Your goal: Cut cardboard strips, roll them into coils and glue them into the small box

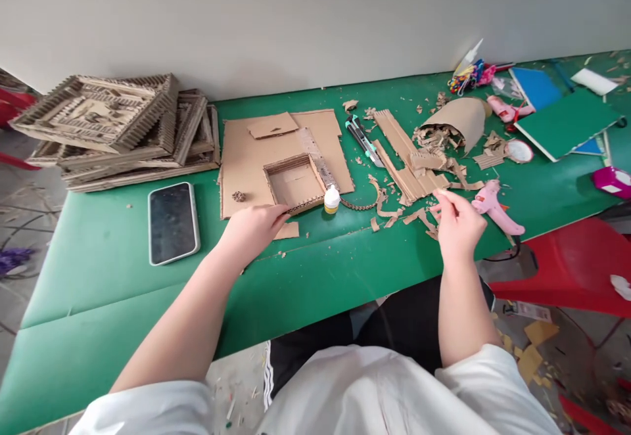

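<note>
Where the left hand [256, 226] touches, square cardboard walls [307, 207] show ridges.

The box [314, 177] is brown, the glue gun [497, 207] pink, the table [320, 271] green.

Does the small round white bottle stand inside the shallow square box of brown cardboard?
No, the small round white bottle stands outside, beside the near right corner of the shallow square brown cardboard box.

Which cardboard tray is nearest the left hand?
The square open tray on the cardboard sheet, its near-left corner at the left hand. The others, ridge-sided trays, are stacked further left.
</note>
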Motion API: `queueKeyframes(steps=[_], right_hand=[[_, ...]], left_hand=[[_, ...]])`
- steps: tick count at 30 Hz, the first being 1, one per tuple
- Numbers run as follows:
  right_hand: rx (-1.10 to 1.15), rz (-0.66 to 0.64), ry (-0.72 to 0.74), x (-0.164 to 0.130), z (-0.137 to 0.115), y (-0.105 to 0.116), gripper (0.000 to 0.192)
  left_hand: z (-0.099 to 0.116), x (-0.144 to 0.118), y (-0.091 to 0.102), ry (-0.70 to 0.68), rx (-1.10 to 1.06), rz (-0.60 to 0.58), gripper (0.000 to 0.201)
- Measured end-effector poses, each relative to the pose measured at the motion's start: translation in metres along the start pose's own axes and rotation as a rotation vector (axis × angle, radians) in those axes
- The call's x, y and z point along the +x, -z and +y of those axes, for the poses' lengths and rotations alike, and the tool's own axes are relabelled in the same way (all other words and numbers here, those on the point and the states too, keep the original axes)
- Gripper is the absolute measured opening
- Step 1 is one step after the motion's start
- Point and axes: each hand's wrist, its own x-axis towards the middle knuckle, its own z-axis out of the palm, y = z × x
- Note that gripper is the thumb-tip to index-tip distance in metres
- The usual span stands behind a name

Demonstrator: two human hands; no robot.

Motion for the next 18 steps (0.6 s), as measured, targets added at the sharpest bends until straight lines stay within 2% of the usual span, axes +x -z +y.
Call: queueKeyframes(steps=[2, 5, 7, 8, 10, 13, 16, 18], right_hand=[[0.093, 0.054, -0.020, 0.014, -0.002, 0.002, 0.020], [0.237, 0.139, -0.055, 0.039, -0.012, 0.002, 0.015], [0.312, 0.200, -0.037, 0.056, -0.018, 0.004, 0.015], [0.343, 0.228, -0.028, 0.065, -0.019, 0.005, 0.017], [0.361, 0.188, -0.017, 0.076, -0.016, 0.007, 0.016], [0.349, 0.018, -0.049, 0.081, 0.000, 0.010, 0.018], [0.311, -0.107, -0.107, 0.076, 0.019, 0.013, 0.019], [0.279, -0.076, -0.126, 0.074, 0.026, 0.018, 0.019]], left_hand=[[0.004, -0.006, -0.002, 0.034, -0.027, 0.111, 0.030], [0.015, -0.016, -0.004, 0.099, -0.082, 0.459, 0.031], [0.029, -0.020, -0.007, 0.057, -0.126, 0.663, 0.029], [0.038, -0.022, -0.010, -0.007, -0.148, 0.716, 0.027], [0.059, -0.022, -0.018, -0.163, -0.180, 0.716, 0.024], [0.085, -0.018, -0.034, -0.312, -0.169, 0.679, 0.024], [0.092, -0.015, -0.044, -0.348, -0.174, 0.689, 0.025], [0.089, -0.014, -0.045, -0.372, -0.215, 0.684, 0.023]])
